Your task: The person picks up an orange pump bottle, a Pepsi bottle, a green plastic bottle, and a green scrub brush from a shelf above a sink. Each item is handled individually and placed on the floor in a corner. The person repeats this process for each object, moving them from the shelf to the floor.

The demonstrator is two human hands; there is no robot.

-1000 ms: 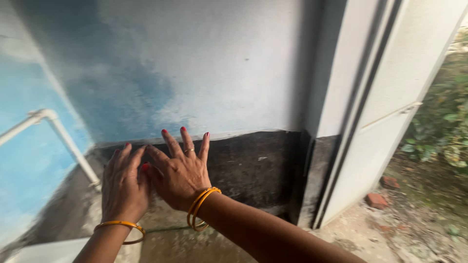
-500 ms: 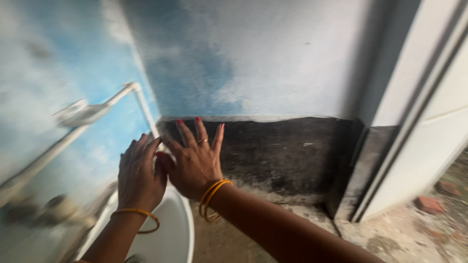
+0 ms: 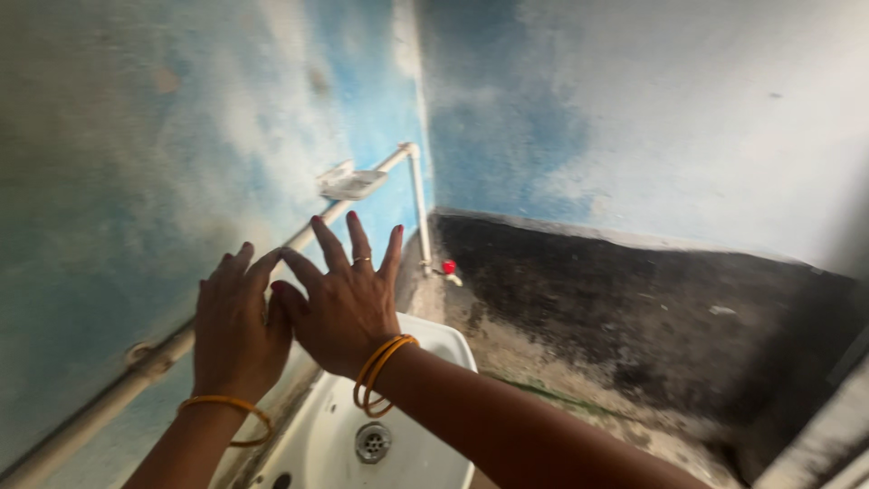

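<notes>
My left hand and my right hand are raised side by side with the backs toward me, fingers spread, holding nothing. The right thumb touches the left hand's edge. Each wrist wears orange bangles, and the right hand has a ring and red nails. Both hands hover above a white wash basin with a metal drain, in front of a blue-and-white stained wall.
A white pipe runs along the left wall and bends down in the corner to a small tap with a red handle. A white soap dish sits on the pipe. The lower wall band is dark and grimy.
The view has swung left, away from the door. The basin, tap and soap dish have come into sight. My hands keep the same spread pose in the middle of the view.
</notes>
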